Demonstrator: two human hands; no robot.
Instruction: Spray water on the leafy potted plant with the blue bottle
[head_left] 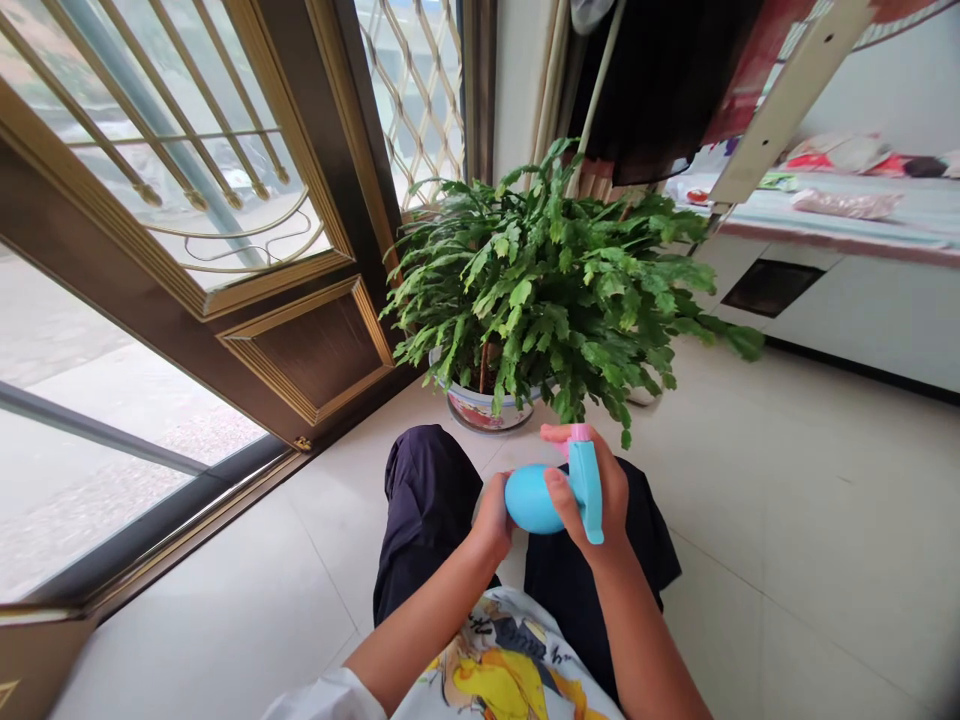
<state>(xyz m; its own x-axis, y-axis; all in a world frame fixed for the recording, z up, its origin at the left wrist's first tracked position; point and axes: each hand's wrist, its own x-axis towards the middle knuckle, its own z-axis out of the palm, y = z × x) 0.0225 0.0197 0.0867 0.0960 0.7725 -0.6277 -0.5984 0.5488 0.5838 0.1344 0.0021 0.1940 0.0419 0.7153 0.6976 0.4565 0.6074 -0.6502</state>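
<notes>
A light-blue spray bottle point(534, 499) with a pink nozzle lies tilted on its side between my hands, above my knees. My right hand point(611, 490) is wrapped round its neck and spray head, with the index finger stretched forward by the pink trigger. At the bottle's base, my left hand point(492, 515) supports it from the left and below; most of those fingers are hidden behind the bottle. Just ahead of the nozzle stands a bushy green potted plant point(525, 270) with flat, segmented leaves. Its patterned ceramic pot point(484, 410) rests on the floor.
A brown door point(300, 350) with gold trim stands open at the left. Behind the plant hang dark clothes point(667, 80). At the right is a white cabinet-like base point(862, 300) with cloth items on top. Pale tiles point(817, 540) cover the floor.
</notes>
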